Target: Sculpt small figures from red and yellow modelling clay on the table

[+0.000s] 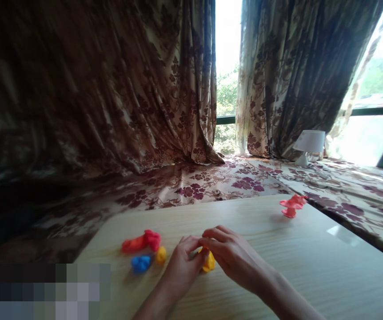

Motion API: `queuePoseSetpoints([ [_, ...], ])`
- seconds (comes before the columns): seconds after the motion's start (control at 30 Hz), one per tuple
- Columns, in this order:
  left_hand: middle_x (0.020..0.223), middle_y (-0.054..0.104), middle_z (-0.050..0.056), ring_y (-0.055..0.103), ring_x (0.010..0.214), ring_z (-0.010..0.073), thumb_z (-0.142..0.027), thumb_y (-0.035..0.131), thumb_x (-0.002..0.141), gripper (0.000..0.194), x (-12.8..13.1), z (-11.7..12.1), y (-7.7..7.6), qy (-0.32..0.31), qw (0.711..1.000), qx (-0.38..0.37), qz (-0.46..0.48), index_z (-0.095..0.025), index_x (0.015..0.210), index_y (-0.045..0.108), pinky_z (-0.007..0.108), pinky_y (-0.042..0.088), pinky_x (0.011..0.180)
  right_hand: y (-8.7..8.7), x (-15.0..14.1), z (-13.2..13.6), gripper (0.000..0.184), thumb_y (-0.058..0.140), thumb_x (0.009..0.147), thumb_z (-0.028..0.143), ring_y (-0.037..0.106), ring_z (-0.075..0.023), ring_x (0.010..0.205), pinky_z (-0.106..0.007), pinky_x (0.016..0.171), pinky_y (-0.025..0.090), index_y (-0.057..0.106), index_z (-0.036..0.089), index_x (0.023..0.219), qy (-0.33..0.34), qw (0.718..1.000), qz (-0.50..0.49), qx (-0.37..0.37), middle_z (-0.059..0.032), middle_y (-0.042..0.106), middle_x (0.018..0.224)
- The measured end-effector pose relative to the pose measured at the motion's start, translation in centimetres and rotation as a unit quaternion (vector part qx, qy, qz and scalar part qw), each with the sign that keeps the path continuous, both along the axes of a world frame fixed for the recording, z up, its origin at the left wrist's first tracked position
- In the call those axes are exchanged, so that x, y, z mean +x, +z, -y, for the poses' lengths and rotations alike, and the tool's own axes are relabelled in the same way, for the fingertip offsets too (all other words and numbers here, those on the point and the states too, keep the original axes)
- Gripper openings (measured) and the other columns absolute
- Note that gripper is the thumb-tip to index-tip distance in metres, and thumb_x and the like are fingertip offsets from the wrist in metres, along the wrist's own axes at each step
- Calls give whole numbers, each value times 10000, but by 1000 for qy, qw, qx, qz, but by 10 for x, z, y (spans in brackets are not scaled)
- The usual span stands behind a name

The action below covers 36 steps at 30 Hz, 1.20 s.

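My left hand (185, 260) and my right hand (233, 251) meet over the middle of the table, fingers bent and closed on a lump of yellow modelling clay (209, 262). Part of the lump shows between the hands; the fingertips hide the rest. To the left of my left hand lie a small yellow clay piece (161, 256), a blue clay lump (141, 264) and a red clay piece (141, 242) with a darker pinkish-red end. A coral-pink clay shape (292, 206) with a disc-like base stands near the far right edge.
The pale wood-grain table (251, 215) has rounded far corners. Beyond it spreads a flower-patterned cloth surface (191, 191) with a small white lamp (309, 144) at the right. Heavy patterned curtains (165, 89) hang behind, beside bright windows.
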<state>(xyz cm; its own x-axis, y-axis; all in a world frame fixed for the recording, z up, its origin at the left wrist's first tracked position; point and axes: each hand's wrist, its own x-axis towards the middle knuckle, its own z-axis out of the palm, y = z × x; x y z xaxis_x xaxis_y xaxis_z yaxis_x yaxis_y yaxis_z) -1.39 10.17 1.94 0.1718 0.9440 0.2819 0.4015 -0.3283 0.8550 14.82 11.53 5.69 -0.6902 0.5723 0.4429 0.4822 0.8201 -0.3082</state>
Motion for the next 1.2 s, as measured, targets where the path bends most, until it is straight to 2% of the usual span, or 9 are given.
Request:
queuePoseSetpoints([
  [0.1,895,654,22,559,929,188,-284,517,811,199,2,1,4,3,1000,7,-12,-249,925,676,328,441,856,3,1,-3,194,454,868,131,518,-152,758,-238,662,426,635,199,880,-13,999,33,12,-44,605,814],
  [0.23,858,630,21,545,910,177,-271,521,804,189,1,2,13,2,1000,-2,-22,-241,904,678,305,436,834,7,6,-3,189,460,867,136,509,-147,735,-228,637,403,635,198,831,-14,999,43,27,-41,592,780],
  [0.33,803,609,21,537,876,177,-285,513,805,185,1,5,18,-7,999,-18,-42,-230,838,686,299,438,799,3,6,-2,202,460,853,110,512,-140,720,-225,634,389,633,196,792,-21,999,44,25,-34,592,761],
  [0.6,731,568,28,542,803,167,-287,515,785,222,5,7,13,-3,998,-33,-54,-180,654,658,260,439,728,-14,1,-8,165,503,712,54,521,-112,618,-203,570,367,614,170,673,-145,986,0,-85,-9,590,685],
  [0.67,765,571,33,556,795,160,-264,534,763,186,5,7,13,11,999,-34,-34,-169,670,664,253,442,741,-16,9,-16,170,487,719,54,533,-130,657,-216,594,377,614,162,686,-172,982,-7,-77,-24,599,711],
  [0.77,857,581,46,570,852,166,-264,561,741,161,5,7,14,38,999,-29,8,-165,767,685,253,443,789,-21,25,-29,189,462,771,89,550,-152,713,-241,646,399,626,157,836,-205,976,-35,-64,-45,619,779],
  [0.87,895,614,52,578,883,177,-267,574,740,170,6,5,11,45,998,-23,30,-171,824,685,267,445,815,-28,32,-35,223,443,786,93,561,-161,765,-248,689,408,616,163,907,-200,976,-50,-68,-49,630,822],
  [1.03,882,649,43,582,893,183,-204,584,720,141,9,3,-4,64,998,10,-6,-186,827,674,301,437,854,-33,28,-30,282,394,768,46,565,-157,798,-230,694,405,642,168,825,-156,984,5,-86,-62,620,857],
  [1.2,945,638,54,566,944,185,-215,561,741,188,8,4,-2,45,998,17,-38,-183,896,664,310,427,890,-29,29,-25,330,381,769,51,574,-179,833,-244,694,397,621,179,955,-167,981,50,-79,-65,631,849],
])
